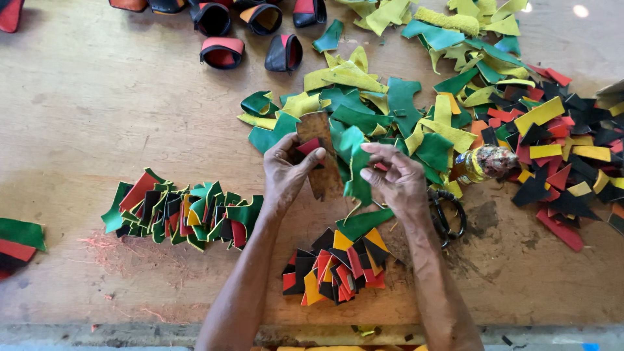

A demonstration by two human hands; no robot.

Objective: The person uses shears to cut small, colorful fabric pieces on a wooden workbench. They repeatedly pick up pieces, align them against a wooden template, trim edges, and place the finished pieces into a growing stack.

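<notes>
Near the middle of the surface (97, 130), a brown cardboard template (318, 156) is pinched in the left hand (289, 172), fingers closed on it together with a small red scrap (309, 145). A green leather piece (354, 166) is gripped by the curled right hand (396, 179) just beside it. Matching of piece to template seems to be under way; careful alignment of the edges is called for. The green piece looks limp, folded and irregular. A fanned stack of cut pieces (335, 266) is seen toward the near edge, scissors (448, 211) beside the right wrist.
</notes>
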